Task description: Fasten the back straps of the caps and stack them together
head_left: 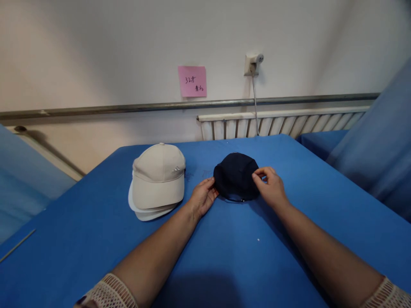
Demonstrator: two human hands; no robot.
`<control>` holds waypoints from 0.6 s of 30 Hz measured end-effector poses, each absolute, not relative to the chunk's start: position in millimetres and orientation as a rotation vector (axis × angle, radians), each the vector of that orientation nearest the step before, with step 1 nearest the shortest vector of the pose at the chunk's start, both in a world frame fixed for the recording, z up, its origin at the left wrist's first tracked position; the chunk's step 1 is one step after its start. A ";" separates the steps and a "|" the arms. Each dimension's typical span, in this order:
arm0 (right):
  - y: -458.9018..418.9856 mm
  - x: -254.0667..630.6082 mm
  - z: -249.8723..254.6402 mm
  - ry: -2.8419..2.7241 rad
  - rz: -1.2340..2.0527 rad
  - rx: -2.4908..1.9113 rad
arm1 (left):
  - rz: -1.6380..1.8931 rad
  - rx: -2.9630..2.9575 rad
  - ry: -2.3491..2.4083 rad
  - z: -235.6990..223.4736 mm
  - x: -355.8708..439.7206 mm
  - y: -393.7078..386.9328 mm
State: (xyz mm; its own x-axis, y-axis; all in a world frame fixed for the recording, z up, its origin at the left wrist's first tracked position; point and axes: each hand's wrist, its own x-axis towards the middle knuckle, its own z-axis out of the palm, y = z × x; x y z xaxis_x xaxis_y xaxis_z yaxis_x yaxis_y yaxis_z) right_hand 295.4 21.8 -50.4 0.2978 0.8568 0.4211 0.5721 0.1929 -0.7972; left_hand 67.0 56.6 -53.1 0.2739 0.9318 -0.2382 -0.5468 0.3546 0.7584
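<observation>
A dark navy cap [236, 175] lies on the blue table cover [224, 256], its strap edge toward me. At its left side my left hand [204, 194] grips the rim, thumb on top and fingers curled beneath. My right hand [270, 185] pinches the cap's right edge between thumb and forefinger. Left of my hands sits a stack of light caps, with a beige cap [159, 175] on top, its brim facing me and a small logo on its side. White brims [144, 216] show below it.
Behind the table run a metal rail [135, 109] and a white radiator [276, 124]. A pink note [192, 81] and a socket with a plugged-in cord [253, 65] are on the wall. Blue curtains [379, 141] hang at both sides. A thin stick [17, 246] lies at left.
</observation>
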 end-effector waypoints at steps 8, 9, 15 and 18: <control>6.9 284.3 -42.0 -1.884 0.200 -1.607 | 1.087 0.633 0.795 -52.5 69.3 55.6; 7.9 284.4 -43.2 -1.860 0.221 -1.606 | 1.084 0.640 0.796 -52.4 69.5 55.1; 13.2 287.0 -44.5 -1.293 0.702 -1.221 | 1.131 0.672 0.796 -53.7 70.0 55.1; 12.3 289.3 -42.8 -1.102 0.920 -1.046 | 1.127 0.685 0.783 -55.2 69.0 57.4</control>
